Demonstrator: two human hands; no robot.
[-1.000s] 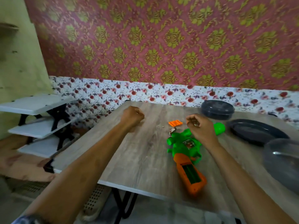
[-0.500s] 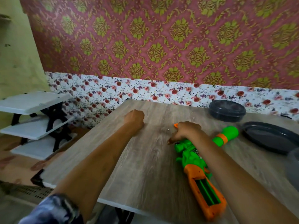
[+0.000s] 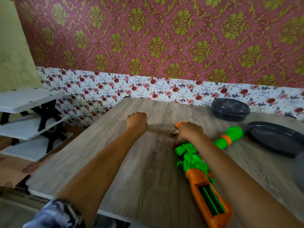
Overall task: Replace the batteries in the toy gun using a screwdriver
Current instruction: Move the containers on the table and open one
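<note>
The green and orange toy gun (image 3: 192, 160) lies on the wooden table (image 3: 131, 170), muzzle pointing to the far right. Its battery slot (image 3: 210, 201) in the orange grip is uncovered and looks hollow. The orange battery cover (image 3: 180, 124) lies just beyond my right hand (image 3: 189, 131). That hand is down on the table with curled fingers pinching a small pale battery (image 3: 175, 132) by its end. My left hand (image 3: 137, 120) is a fist resting on the table, and a dark tip, apparently the screwdriver (image 3: 146, 124), sticks out of it.
A dark lidded bowl (image 3: 230, 109) stands at the back right, with a dark plate (image 3: 276, 139) in front of it. A blurred grey vessel (image 3: 299, 170) is at the right edge. White shelves (image 3: 24, 99) stand left of the table.
My right hand has come down from above the gun to the table beside the orange cover. The view has moved closer. My left fist has stayed put.
</note>
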